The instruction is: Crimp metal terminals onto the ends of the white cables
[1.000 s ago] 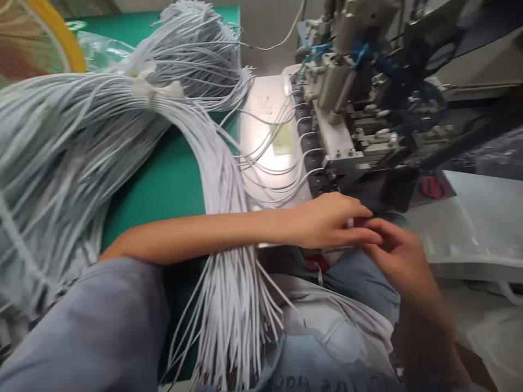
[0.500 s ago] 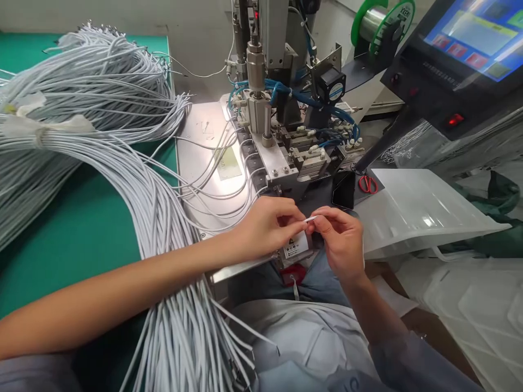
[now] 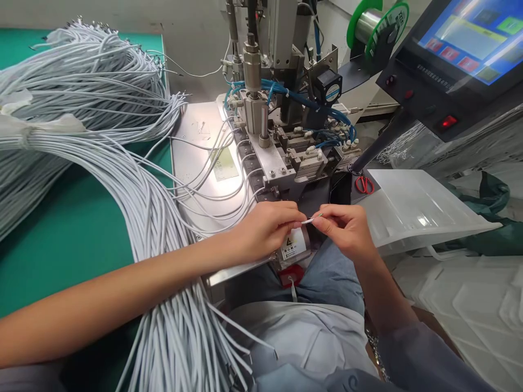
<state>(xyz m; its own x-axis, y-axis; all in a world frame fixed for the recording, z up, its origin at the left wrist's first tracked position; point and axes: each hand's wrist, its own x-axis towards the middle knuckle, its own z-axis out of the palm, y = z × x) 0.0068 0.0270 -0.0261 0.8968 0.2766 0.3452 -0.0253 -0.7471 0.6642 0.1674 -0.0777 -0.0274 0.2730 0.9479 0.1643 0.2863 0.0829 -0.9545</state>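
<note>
A white cable (image 3: 306, 221) runs between my two hands, just in front of the machine's front edge. My left hand (image 3: 272, 228) is closed, pinching the cable between thumb and fingers. At the cable's end, my right hand (image 3: 345, 228) pinches the tip, where a thin green wire (image 3: 320, 215) shows. Several more white cables (image 3: 223, 193) run across the metal plate into the row of black clamps (image 3: 254, 173). Under my left forearm lies a thick bundle of white cables (image 3: 151, 209), its lower ends hanging toward my lap.
The machine (image 3: 278, 147) carries a solder spool (image 3: 370, 27) at the back. A touch screen (image 3: 469, 41) leans in at upper right. Red-handled scissors (image 3: 364, 185) lie by a translucent plastic sheet (image 3: 420, 204). Another cable pile (image 3: 102, 81) rests on the green table (image 3: 53, 239).
My right hand has shifted slightly right and opened a small gap from my left hand. The green wire now shows at the cable's end. The whole view has shifted slightly.
</note>
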